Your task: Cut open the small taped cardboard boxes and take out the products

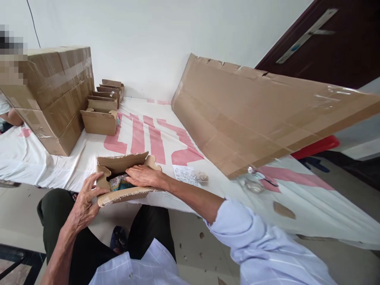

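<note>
A small cardboard box (127, 195) with raised flaps sits at the near edge of the table, in front of my lap. My left hand (86, 198) grips its left end, thumb along the near side and fingers at the left flap. Inside lies a colourful patterned packet (116, 183), partly covered. My right hand (145, 176) reaches into the box from the right, fingers stretched out over the contents and touching them. Its fingertips are partly hidden, and I see nothing gripped in it.
Several open small boxes (99, 122) stand in a row at the back left, beside stacked taped cartons (63, 103). A large cardboard sheet (252, 114) leans at the right. A printed paper (185, 174) and a clear plastic bundle (253, 185) lie on the white-and-pink cover (138, 132). Another person's arm (13, 118) shows far left.
</note>
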Tool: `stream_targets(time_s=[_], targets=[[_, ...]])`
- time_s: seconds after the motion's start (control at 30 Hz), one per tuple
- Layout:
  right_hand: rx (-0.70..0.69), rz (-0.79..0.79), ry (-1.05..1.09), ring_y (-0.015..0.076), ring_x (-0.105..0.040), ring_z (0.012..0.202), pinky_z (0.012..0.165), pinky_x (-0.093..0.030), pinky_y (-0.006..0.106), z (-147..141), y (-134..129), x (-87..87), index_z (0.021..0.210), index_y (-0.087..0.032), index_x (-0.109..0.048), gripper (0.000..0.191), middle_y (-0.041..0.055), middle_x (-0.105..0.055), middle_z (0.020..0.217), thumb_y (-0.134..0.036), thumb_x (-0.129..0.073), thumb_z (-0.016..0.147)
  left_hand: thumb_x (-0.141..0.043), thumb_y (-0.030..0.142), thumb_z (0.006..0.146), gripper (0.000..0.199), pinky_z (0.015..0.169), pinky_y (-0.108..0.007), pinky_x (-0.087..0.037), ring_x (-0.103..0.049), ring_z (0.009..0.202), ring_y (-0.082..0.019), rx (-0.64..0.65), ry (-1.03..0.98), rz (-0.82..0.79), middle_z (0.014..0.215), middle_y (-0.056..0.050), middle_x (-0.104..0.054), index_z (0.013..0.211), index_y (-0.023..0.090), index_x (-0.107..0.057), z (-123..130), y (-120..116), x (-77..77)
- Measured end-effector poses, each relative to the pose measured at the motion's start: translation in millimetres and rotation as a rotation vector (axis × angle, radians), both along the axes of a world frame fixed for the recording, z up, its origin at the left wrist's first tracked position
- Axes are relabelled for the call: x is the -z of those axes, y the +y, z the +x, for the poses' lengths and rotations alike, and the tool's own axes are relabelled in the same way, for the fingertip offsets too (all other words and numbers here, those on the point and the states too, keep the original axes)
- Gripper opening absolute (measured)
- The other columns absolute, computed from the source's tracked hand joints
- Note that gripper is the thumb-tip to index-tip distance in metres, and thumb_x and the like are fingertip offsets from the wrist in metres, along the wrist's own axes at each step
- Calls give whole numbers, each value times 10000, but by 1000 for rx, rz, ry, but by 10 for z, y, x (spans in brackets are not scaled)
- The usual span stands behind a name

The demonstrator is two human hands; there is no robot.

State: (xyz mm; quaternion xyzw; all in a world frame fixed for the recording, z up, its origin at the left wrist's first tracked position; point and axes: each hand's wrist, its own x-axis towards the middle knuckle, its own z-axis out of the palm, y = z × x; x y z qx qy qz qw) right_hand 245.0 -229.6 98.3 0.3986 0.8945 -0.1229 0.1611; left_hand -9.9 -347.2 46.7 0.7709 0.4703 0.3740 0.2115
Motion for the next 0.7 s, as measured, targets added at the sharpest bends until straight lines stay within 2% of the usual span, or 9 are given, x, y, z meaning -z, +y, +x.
stream_targets(time_s=[0.23, 0.33, 0.47, 0.7], targets=[[-69, -111, 132, 298, -693, 1279, 1001, -513, 369, -32, 50, 34, 1357, -160, -676, 330, 161, -728, 1403, -316, -561, 1090, -664, 328, 993, 242, 1178, -539, -537, -486, 1531, -387, 21, -22, 2, 1651, -105, -520, 1171, 313, -828, -29, -19, -29], [-35, -121, 108, 308, -685, 1299, 996, -509, 358, -25, 52, 22, 1388, -167, -686, 367, 157, -731, 1407, -282, -611, 1048, -667, 323, 995, 246, 1179, -526, -539, -506, 1522, -372, 19, -5, -20, 1677, -107, -484, 1195, 311, -810, -63, -31, -57], [33, -65, 10, 322, -729, 1201, 911, -518, 346, -24, 37, 4, 1302, -170, -754, 328, 162, -781, 1280, -286, -620, 1025, -611, 267, 1006, 260, 1146, -497, -562, -539, 1485, -344, 1, 28, 0, 1649, -105, -505, 1162, 305, -816, -66, -29, -61], [31, 34, 0, 305, -766, 1085, 807, -466, 321, 44, 3, 8, 1119, -153, -806, 303, 174, -815, 1140, -294, -539, 1087, -600, 272, 1008, 259, 1111, -498, -569, -579, 1429, -338, -21, 58, 8, 1605, -111, -541, 1121, 295, -832, -31, -37, -46]])
